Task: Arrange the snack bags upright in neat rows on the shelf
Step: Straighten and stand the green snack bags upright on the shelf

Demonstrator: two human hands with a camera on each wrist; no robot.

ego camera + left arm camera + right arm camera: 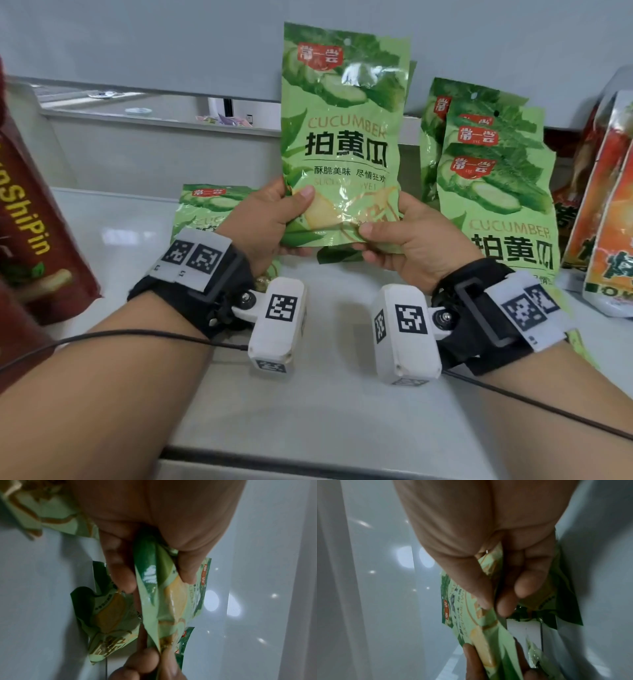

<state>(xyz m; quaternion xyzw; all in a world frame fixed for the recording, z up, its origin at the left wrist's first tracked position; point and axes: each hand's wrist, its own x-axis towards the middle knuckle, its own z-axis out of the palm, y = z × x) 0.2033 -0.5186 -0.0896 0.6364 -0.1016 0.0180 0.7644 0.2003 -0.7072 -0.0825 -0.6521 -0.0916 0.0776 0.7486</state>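
Head view first. Both hands lift one green cucumber snack bag (pixel 342 137) upright above the white shelf (pixel 325 411). Left hand (pixel 263 222) pinches the lower left corner, thumb on the front; right hand (pixel 411 236) pinches the lower right corner the same way. Bag faces the person, label readable, bottom edge clear of the surface. Gripping low at both corners looks meant to keep it square and plant its base flat. A stack of matching bags (pixel 493 192) leans against the back wall to the right, likely the row being built. Another green bag (pixel 202 209) lies flat behind the left hand, not yet stood up. Dark red bags (pixel 37 222) stand at far left, orange bags (pixel 609 212) at far right.

Left wrist view. Fingers (pixel 120 577) behind the film, thumb in front, bag edge (pixel 150 588) squeezed between them. Flat bag visible beyond on the shelf.

Right wrist view. Same pinch: thumb (pixel 479 588) on the printed face, fingers curled behind. Left hand's fingertips show at the bottom of the frame.
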